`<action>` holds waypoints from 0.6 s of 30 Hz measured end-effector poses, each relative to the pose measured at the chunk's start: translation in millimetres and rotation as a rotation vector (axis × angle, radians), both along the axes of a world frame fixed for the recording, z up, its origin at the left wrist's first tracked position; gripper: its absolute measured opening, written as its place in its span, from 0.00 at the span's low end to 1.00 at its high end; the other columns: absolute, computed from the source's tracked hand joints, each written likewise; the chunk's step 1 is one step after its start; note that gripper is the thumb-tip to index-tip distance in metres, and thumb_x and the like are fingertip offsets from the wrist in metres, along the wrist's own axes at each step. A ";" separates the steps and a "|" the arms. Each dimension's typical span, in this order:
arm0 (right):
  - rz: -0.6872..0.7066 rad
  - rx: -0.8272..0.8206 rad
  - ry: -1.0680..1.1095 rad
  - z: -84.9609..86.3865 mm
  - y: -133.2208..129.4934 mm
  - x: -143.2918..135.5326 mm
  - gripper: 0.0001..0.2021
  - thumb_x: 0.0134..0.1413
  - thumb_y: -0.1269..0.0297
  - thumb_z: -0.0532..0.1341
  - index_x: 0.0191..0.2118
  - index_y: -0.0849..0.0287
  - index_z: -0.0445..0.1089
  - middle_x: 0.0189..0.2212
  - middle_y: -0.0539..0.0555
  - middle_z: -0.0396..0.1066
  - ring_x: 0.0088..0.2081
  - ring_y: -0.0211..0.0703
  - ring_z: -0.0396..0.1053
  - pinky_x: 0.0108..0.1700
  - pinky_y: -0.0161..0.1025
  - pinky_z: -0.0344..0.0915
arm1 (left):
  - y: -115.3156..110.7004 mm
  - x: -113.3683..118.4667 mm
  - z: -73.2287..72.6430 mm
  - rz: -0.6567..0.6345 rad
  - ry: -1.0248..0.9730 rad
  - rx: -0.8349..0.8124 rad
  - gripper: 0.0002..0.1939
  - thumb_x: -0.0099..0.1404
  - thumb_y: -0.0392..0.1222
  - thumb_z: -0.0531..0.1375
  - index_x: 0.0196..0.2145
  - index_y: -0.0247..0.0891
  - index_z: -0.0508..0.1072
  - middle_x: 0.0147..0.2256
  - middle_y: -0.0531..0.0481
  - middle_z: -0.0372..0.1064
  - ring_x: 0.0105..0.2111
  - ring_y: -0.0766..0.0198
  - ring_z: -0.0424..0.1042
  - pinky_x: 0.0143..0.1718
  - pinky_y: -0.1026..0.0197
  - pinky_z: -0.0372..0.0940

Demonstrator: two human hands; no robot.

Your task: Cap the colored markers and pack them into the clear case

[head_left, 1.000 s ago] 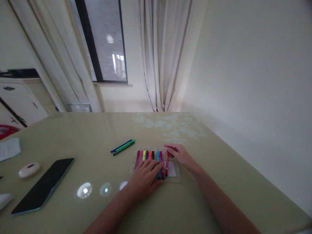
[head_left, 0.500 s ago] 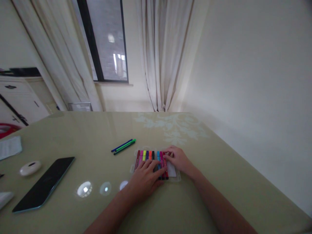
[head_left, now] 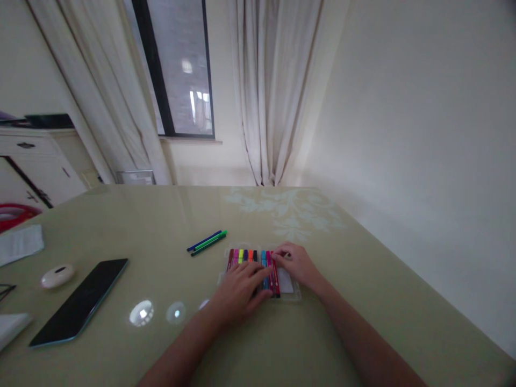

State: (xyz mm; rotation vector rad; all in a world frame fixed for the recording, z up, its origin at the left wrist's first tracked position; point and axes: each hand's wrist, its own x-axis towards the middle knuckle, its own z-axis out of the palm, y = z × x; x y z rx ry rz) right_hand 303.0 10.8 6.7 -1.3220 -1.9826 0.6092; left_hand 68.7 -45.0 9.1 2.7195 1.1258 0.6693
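A clear plastic case (head_left: 296, 294) lies open on the table, with a row of coloured markers (head_left: 241, 255) side by side in it. My left hand (head_left: 239, 287) lies flat across the markers, fingers spread, hiding their lower parts. At the right end of the row is a red marker (head_left: 276, 279). Its upper end is between the thumb and fingers of my right hand (head_left: 296, 262), which look pinched together there. A white patch (head_left: 286, 280) shows in the case to the right of that marker.
Blue and green markers (head_left: 207, 243) lie loose beyond the case. A dark tablet (head_left: 80, 301), a white oval object (head_left: 57, 276) and a white cloth or paper (head_left: 22, 244) are at the left. A wall (head_left: 423, 161) borders the table's right side.
The view has shifted slightly. The fingers of my left hand have moved a little over the markers. My right hand stays at the red marker's upper end.
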 end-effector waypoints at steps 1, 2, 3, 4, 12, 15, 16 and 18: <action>-0.014 -0.002 0.008 -0.2 0.1 0.0 0.08 0.60 0.61 0.65 0.33 0.55 0.81 0.32 0.55 0.78 0.36 0.46 0.73 0.41 0.41 0.65 | 6.5 -7.6 0.8 0.065 -0.042 -0.006 0.21 0.74 0.49 0.56 0.62 0.46 0.68 0.54 0.44 0.72 0.53 0.53 0.70 0.55 0.49 0.65; -0.028 -0.003 0.017 -0.4 0.3 -0.2 0.09 0.60 0.60 0.65 0.33 0.55 0.81 0.32 0.54 0.78 0.36 0.46 0.73 0.41 0.41 0.65 | 13.6 -16.9 1.2 0.175 -0.071 -0.005 0.18 0.76 0.48 0.54 0.59 0.44 0.71 0.51 0.44 0.73 0.51 0.53 0.71 0.54 0.50 0.66; -0.041 -0.003 0.024 -0.7 0.3 -0.5 0.09 0.61 0.60 0.64 0.33 0.55 0.80 0.32 0.54 0.78 0.36 0.46 0.73 0.41 0.41 0.64 | 20.8 -27.4 1.1 0.299 -0.074 0.000 0.16 0.76 0.46 0.51 0.55 0.42 0.74 0.49 0.43 0.74 0.50 0.53 0.71 0.53 0.50 0.66; -0.051 -0.002 0.031 -1.0 0.3 -1.0 0.09 0.61 0.60 0.64 0.33 0.55 0.80 0.32 0.54 0.78 0.36 0.45 0.73 0.41 0.41 0.64 | 27.4 -38.5 0.5 0.450 -0.063 0.024 0.16 0.76 0.43 0.50 0.51 0.40 0.75 0.48 0.42 0.74 0.50 0.52 0.71 0.53 0.49 0.65; -0.026 0.025 0.034 0.5 -2.8 -6.3 0.09 0.61 0.60 0.64 0.33 0.54 0.80 0.32 0.54 0.79 0.35 0.46 0.73 0.40 0.41 0.64 | 42.8 -81.4 -4.8 0.892 0.163 -0.010 0.13 0.73 0.43 0.53 0.49 0.39 0.74 0.48 0.42 0.69 0.48 0.50 0.71 0.49 0.52 0.66; -0.025 0.035 0.038 0.4 -2.8 -7.2 0.09 0.61 0.60 0.64 0.33 0.54 0.80 0.32 0.54 0.78 0.35 0.46 0.73 0.40 0.42 0.64 | 41.2 -79.8 -5.4 0.881 0.180 -0.009 0.12 0.74 0.45 0.53 0.46 0.39 0.74 0.47 0.42 0.69 0.49 0.50 0.70 0.49 0.51 0.65; -0.023 0.038 0.043 0.3 -2.5 -7.3 0.09 0.61 0.60 0.64 0.32 0.54 0.80 0.31 0.54 0.78 0.34 0.46 0.72 0.40 0.42 0.64 | 41.2 -80.0 -6.2 0.873 0.190 -0.010 0.12 0.74 0.45 0.53 0.45 0.39 0.74 0.46 0.42 0.70 0.49 0.49 0.70 0.50 0.51 0.65; -0.019 0.044 0.053 0.4 -2.2 -7.8 0.09 0.61 0.60 0.64 0.32 0.53 0.80 0.31 0.54 0.78 0.34 0.46 0.72 0.40 0.42 0.64 | 42.3 -81.4 -8.2 0.865 0.209 -0.010 0.12 0.74 0.45 0.53 0.44 0.38 0.74 0.46 0.41 0.70 0.50 0.48 0.69 0.49 0.50 0.65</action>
